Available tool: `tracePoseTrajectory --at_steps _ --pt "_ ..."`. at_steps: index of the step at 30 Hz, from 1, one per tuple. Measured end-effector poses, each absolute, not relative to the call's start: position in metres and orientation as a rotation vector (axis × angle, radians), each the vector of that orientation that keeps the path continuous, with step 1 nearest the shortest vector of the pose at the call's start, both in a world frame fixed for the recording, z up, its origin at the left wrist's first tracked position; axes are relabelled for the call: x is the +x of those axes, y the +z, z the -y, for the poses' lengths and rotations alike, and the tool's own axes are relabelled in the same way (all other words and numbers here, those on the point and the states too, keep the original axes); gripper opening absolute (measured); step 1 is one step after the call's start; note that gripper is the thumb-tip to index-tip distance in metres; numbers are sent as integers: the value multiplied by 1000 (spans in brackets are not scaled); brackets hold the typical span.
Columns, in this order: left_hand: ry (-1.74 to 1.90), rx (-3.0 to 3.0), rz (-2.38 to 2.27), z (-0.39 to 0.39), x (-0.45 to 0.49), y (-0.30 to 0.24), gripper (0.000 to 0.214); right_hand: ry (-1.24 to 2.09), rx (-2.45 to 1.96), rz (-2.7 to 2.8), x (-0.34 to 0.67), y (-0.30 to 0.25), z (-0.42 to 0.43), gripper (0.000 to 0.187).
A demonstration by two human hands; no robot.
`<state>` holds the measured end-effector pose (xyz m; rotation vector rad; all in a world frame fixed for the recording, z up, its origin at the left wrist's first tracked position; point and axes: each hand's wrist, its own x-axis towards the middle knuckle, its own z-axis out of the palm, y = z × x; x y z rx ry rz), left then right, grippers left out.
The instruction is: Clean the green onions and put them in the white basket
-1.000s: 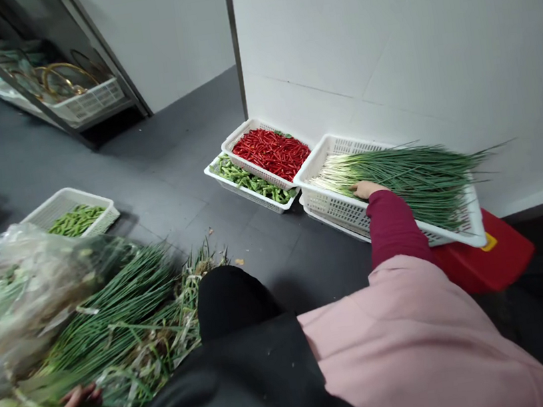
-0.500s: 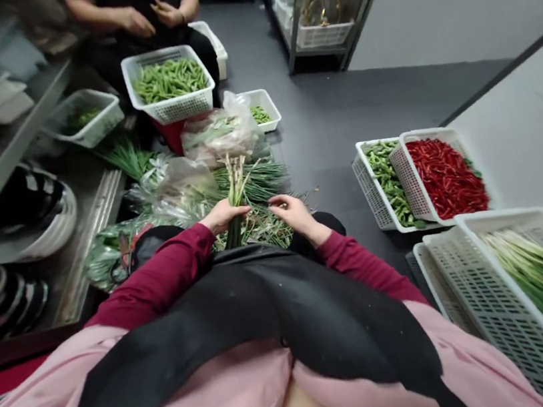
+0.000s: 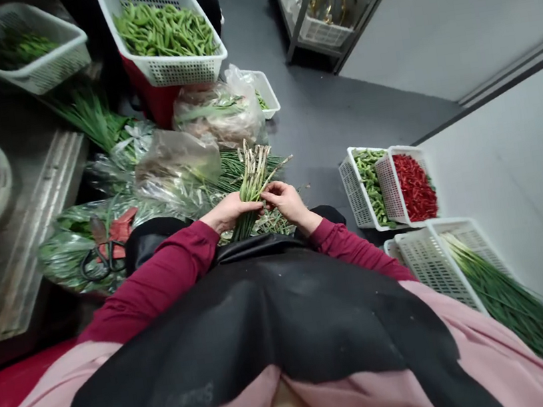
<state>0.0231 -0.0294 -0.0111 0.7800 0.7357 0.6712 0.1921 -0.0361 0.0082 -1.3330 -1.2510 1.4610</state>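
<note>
A bunch of thin scallions (image 3: 254, 177) stands in front of me, pale root ends up and green leaves down. My left hand (image 3: 229, 212) is closed round its middle. Against the right side of the bunch, my right hand (image 3: 285, 201) has thumb and fingertips pinched together; what lies between them is too small to make out. Loose green stalks and trimmings (image 3: 279, 224) lie below and behind my hands, partly hidden by them. More long green stalks (image 3: 231, 169) lie just beyond the bunch.
Clear plastic bags (image 3: 178, 166) of greens lie ahead. Black-handled scissors (image 3: 102, 257) rest on a bag at left, beside a metal shelf (image 3: 48, 235). A basket of green peppers (image 3: 218, 56) stands ahead. Baskets of red chilies (image 3: 393, 190) and scallions (image 3: 464, 277) stand right.
My right hand has moved left to the bunch and its fingers have closed. The bunch now leans and fans out more. The view has tilted down, and the other person's hands have left it.
</note>
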Motion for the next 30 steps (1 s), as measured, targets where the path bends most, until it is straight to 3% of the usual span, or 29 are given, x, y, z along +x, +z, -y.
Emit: tracePoseTrajectory --at_steps 9,21,25,30 --pt "650 809 -806 21 26 -5 29 1048 -1521 1452 208 4 36 15" --pt "606 910 -910 14 3 -15 28 488 -1495 825 316 40 -4 16" --pt "634 970 -927 12 -4 -18 19 270 -1826 1396 334 32 0 14" --pt "660 948 -933 11 -5 -19 15 443 -1794 2091 274 -1 21 15"
